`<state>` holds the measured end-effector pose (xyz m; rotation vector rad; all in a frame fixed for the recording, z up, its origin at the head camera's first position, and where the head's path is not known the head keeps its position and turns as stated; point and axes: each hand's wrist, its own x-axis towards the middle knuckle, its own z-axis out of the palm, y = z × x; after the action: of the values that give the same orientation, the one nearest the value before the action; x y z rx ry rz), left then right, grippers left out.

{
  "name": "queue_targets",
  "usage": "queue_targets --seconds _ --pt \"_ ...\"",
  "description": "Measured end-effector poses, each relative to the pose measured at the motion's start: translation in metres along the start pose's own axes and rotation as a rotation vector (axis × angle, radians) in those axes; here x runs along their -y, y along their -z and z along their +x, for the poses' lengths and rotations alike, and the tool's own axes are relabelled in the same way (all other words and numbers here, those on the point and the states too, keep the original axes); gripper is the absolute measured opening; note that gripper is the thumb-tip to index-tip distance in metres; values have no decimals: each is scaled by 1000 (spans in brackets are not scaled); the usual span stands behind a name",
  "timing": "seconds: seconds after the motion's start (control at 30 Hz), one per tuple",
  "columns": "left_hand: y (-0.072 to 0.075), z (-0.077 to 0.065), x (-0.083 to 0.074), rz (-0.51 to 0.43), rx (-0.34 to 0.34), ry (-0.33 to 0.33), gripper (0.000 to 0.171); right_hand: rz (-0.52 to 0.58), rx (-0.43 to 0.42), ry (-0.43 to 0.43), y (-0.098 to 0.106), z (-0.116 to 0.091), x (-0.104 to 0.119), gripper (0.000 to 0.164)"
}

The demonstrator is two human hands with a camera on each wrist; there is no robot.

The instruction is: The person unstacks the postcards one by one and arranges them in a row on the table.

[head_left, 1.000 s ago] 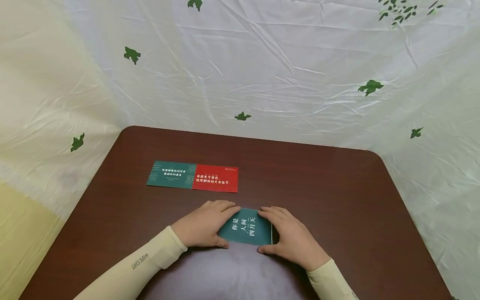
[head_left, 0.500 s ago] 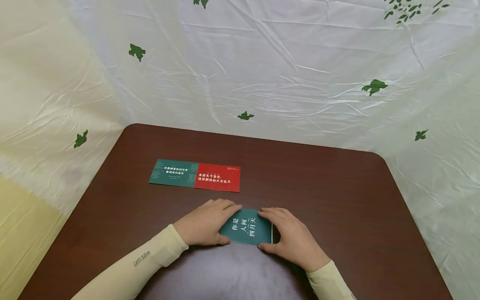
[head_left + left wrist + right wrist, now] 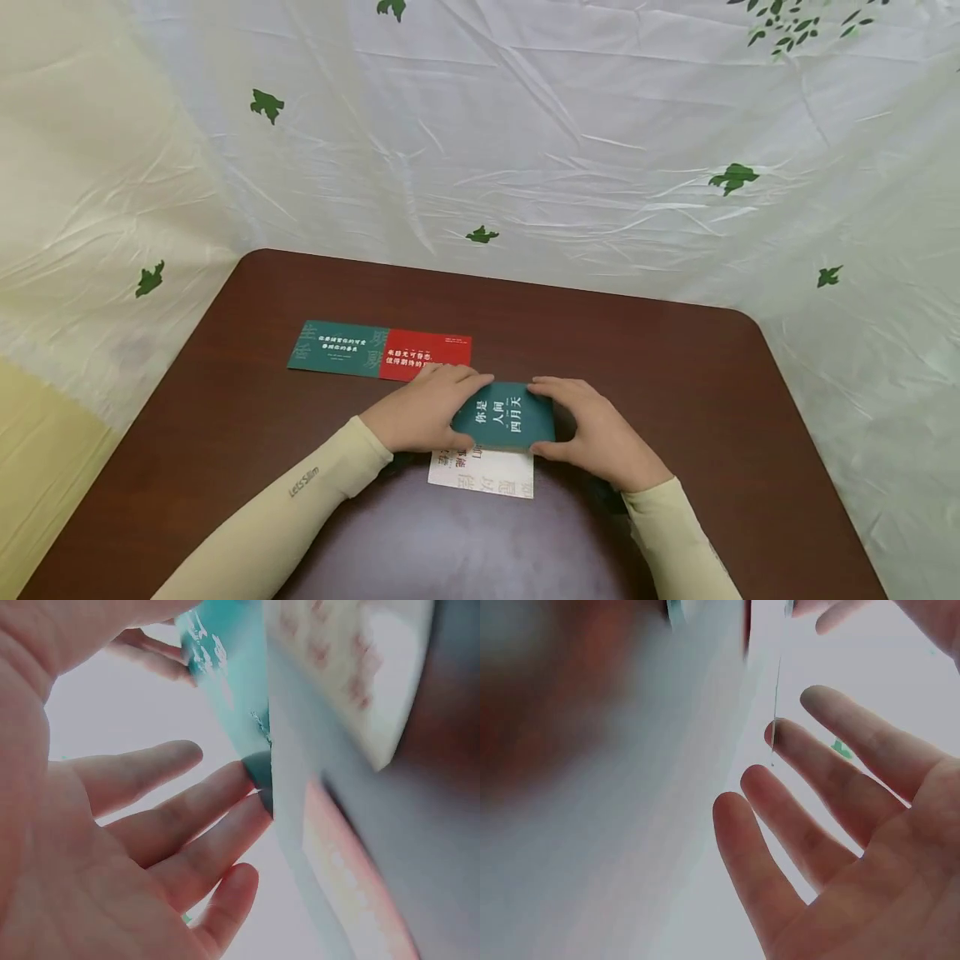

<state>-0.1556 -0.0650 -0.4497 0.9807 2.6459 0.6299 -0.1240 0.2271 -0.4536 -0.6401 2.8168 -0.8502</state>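
In the head view, a green card (image 3: 501,417) with white Chinese characters is held level between both hands, raised off the table. My left hand (image 3: 423,410) holds its left end, thumb at the near edge and fingers at the far edge. My right hand (image 3: 609,437) holds the right end in the same way. Partly covered by the green card, a cream card (image 3: 483,479) with brown print lies on the table beneath it. In the left wrist view the green card (image 3: 229,682) tilts beside the fingers. The right wrist view shows it almost edge-on.
On the brown table (image 3: 675,392), another green card (image 3: 333,348) and a red card (image 3: 423,348) lie end to end at the back left. My left hand overlaps part of the red one. White cloth (image 3: 562,167) with green prints hangs around the table.
The green card has risen off the table and moved away from me with both hands. The cream card beneath it has come into view. The far cards have stayed put.
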Motion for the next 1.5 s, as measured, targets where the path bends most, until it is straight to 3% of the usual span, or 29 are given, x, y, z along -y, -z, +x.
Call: queue_targets --seconds 0.2,0.37,0.5,0.67,0.87,1.5 --pt "13 43 14 -21 -3 16 93 50 1 -37 10 26 -24 77" --pt "9 61 21 -71 -5 33 92 78 5 -82 9 36 -40 79" --pt "0 62 28 -112 5 65 93 93 48 -122 3 41 -44 86" --pt "-5 62 36 -97 -4 92 94 85 62 -118 -1 50 -46 89" --pt "-5 65 38 -109 6 93 95 83 61 -76 -3 54 -50 83" --pt "1 79 39 -102 4 100 96 55 57 -73 2 58 -58 79"
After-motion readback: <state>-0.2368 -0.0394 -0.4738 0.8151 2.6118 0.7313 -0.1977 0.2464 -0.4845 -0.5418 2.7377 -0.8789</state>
